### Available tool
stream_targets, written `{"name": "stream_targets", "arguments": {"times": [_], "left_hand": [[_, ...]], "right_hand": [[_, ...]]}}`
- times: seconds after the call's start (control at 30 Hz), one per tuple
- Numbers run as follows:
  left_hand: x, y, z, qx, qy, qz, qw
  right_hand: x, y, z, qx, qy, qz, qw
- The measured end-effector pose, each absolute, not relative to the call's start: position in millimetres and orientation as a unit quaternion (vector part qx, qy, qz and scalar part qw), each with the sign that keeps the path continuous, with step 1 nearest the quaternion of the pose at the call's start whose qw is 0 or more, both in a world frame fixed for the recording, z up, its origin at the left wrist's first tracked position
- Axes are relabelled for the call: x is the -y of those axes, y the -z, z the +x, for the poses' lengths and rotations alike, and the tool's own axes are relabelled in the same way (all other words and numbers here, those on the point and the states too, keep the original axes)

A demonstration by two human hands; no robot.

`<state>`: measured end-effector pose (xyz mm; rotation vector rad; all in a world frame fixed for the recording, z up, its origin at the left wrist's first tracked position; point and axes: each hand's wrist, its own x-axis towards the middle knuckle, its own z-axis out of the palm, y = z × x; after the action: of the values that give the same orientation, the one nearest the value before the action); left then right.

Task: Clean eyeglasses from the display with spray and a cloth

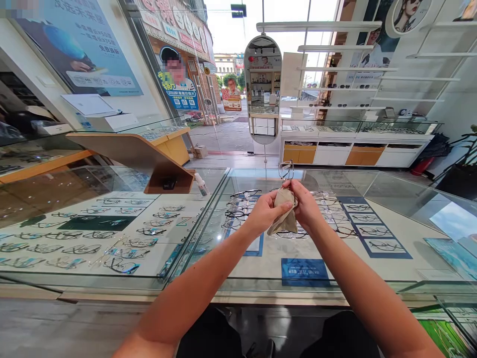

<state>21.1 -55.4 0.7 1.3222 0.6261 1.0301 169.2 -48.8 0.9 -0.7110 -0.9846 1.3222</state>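
Observation:
Above the glass counter [238,271], my left hand [264,214] pinches a beige cleaning cloth [285,224], whose loose end hangs down. My right hand [304,203] is closed beside it on a pair of thin-rimmed eyeglasses [286,170]. A lens of the glasses sticks up beyond my fingertips; the rest is hidden by the fingers and the cloth. Both hands nearly meet at the cloth. Beneath them, under the glass, lie several rows of eyeglass frames [238,214].
Left of my arms, more eyeglasses [80,249] lie inside the case. A small white spray bottle [201,184] stands on the counter near a wooden stand [149,159]. A blue card [303,272] lies under the glass. Farther off is an oval mirror [264,89].

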Motion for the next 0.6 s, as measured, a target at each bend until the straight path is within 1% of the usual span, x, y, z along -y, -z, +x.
{"name": "stream_targets", "arguments": {"times": [0.2,0.4,0.6], "left_hand": [[59.2,-0.5,23.5,-0.286,-0.461,0.546,0.638],[57.6,2.3,23.7,-0.274,-0.475,0.505,0.666],[56.6,2.2,23.3,-0.272,-0.488,0.514,0.651]], "right_hand": [[52.2,-2.5,164.8,0.420,-0.570,-0.283,0.647],[55.7,-4.3,162.2,0.412,-0.582,-0.267,0.649],[57.5,-6.0,159.8,0.412,-0.578,-0.268,0.651]]}}
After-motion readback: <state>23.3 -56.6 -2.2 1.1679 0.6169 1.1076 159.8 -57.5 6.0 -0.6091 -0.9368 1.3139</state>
